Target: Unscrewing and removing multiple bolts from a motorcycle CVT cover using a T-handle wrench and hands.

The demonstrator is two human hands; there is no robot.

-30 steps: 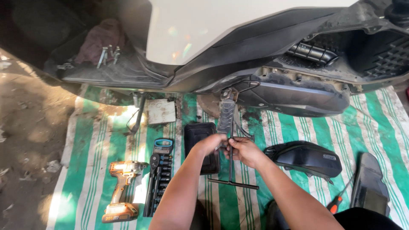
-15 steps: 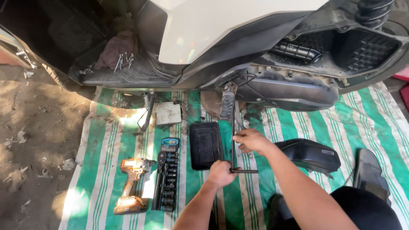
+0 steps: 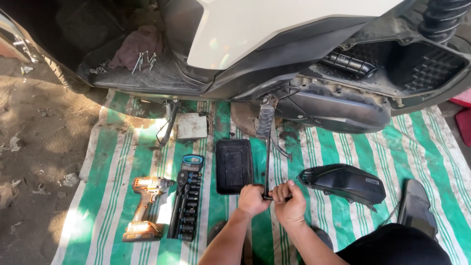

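Both hands close around the crossbar of a long black T-handle wrench (image 3: 267, 162), whose shaft runs straight up from the hands to the underside of the scooter (image 3: 304, 54). The left hand (image 3: 252, 199) wraps its fingers tight on the left end of the crossbar; the right hand (image 3: 289, 202) grips the right end, knuckles up, the two fists nearly touching with the shaft between them.

Taking the wrench as the landmark: just to its left lies an empty black rectangular tray (image 3: 234, 165), upright on its long side. Further left sits a long socket set (image 3: 186, 201) with a blue tab at its top end, a ratchet lying along it. Left of that again rests an orange and black cordless driver (image 3: 144, 208), a pale label on its battery base; the print is too small to tell. Up and left of the wrench, close under the scooter, a small grey square plate (image 3: 192, 126) lies flat. To the right of the wrench lies a black moulded plastic cover (image 3: 346, 182) with a small light sticker near its right end. Everything rests on a green and white striped mat (image 3: 113, 162). Far up-left, on the scooter's footboard, a dull pink rag (image 3: 131, 46) holds several loose bolts (image 3: 144, 60).
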